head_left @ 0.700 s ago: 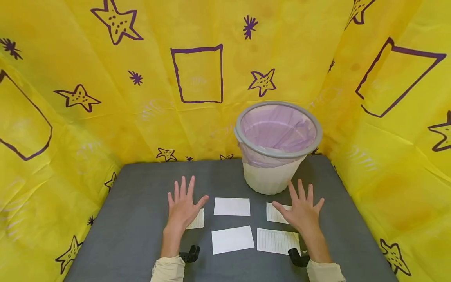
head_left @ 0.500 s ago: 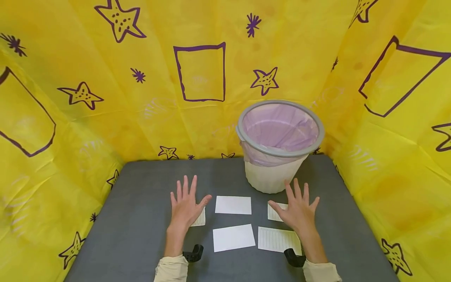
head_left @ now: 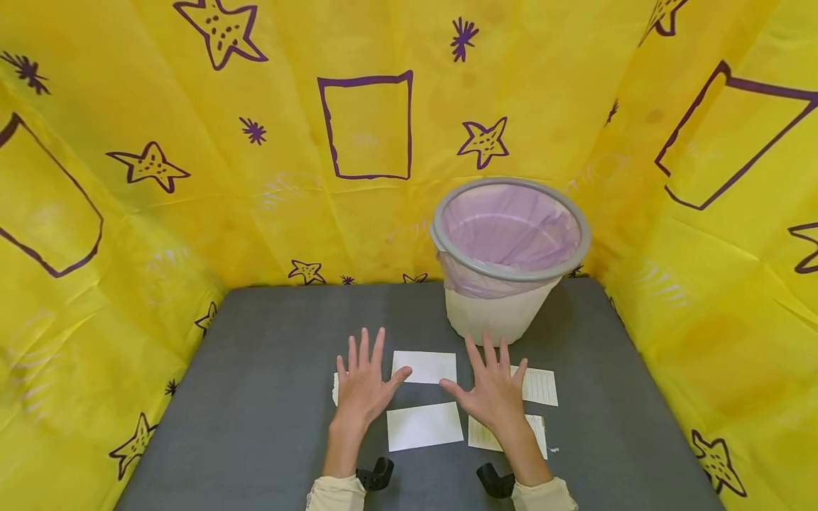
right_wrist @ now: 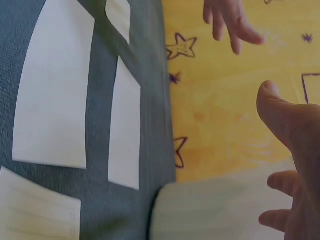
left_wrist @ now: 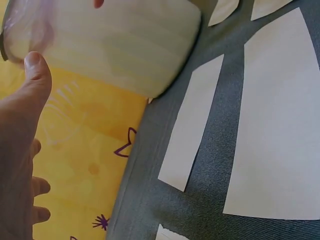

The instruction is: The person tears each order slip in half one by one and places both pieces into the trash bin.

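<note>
My left hand (head_left: 366,387) is held with fingers spread over the left part of the paper group, holding nothing. It hides most of a torn-edged paper (head_left: 335,389). Opposite it, my right hand (head_left: 495,390) also has its fingers spread and holds nothing, partly covering two lined cards, a far one (head_left: 540,387) and a near one (head_left: 482,434). Between the hands lie two blank white cards, one far (head_left: 424,367) and one near (head_left: 424,426). In the left wrist view the thumb (left_wrist: 37,75) stands apart from the cards; the right wrist view shows both hands above the table.
A cream waste bin (head_left: 488,312) with a grey rim and purple liner stands behind the cards, right of centre. Grey cloth covers the table (head_left: 275,355). Yellow patterned fabric (head_left: 268,213) rises behind and at both sides. A small white scrap (head_left: 554,449) lies right of the near lined card.
Both hands have moved inward, closer together, with fingers still spread. More of the far lined card shows, while the left torn-edged paper now shows at its left edge.
</note>
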Demonstrator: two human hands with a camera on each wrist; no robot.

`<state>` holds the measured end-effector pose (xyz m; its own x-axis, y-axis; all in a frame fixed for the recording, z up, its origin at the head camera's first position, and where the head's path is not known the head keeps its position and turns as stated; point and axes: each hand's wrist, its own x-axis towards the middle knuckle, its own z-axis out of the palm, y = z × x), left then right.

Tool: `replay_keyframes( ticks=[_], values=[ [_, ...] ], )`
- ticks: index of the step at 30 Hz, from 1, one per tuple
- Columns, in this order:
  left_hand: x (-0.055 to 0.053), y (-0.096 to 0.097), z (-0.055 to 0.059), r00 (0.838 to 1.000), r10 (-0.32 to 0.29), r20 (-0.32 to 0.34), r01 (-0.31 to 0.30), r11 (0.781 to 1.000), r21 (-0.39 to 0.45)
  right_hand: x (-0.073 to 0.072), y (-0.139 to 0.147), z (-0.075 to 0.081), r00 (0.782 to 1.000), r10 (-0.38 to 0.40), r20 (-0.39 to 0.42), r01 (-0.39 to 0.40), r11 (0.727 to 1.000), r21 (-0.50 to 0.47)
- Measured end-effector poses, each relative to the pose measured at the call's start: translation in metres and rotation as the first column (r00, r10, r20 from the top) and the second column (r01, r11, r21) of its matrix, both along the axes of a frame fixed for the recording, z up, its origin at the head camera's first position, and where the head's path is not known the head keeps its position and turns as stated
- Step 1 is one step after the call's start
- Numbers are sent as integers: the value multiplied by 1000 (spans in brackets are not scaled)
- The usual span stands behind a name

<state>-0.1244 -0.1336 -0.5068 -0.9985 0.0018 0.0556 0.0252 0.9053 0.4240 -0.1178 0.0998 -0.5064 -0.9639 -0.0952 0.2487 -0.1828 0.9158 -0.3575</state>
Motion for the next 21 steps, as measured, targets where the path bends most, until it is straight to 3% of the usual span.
replay_keyframes(
  ticks=[2, 9, 14, 21],
  values=[
    [5, 4, -3, 1000, -16, 10, 16, 1000, -18, 3, -8, -4, 999, 32, -16, -32, 999, 37],
    [25, 17, -26, 998, -54, 39, 55, 998, -16, 15, -31, -24, 990, 128, 60, -134, 986, 97],
    [30, 13, -25, 997, -59, 41, 59, 998, -11, 17, -30, -26, 987, 145, 68, -150, 986, 76],
    [41, 15, -29, 968, -239, 75, 241, 970, -16, 25, -28, -45, 938, 298, 176, -310, 950, 39]
  ],
)
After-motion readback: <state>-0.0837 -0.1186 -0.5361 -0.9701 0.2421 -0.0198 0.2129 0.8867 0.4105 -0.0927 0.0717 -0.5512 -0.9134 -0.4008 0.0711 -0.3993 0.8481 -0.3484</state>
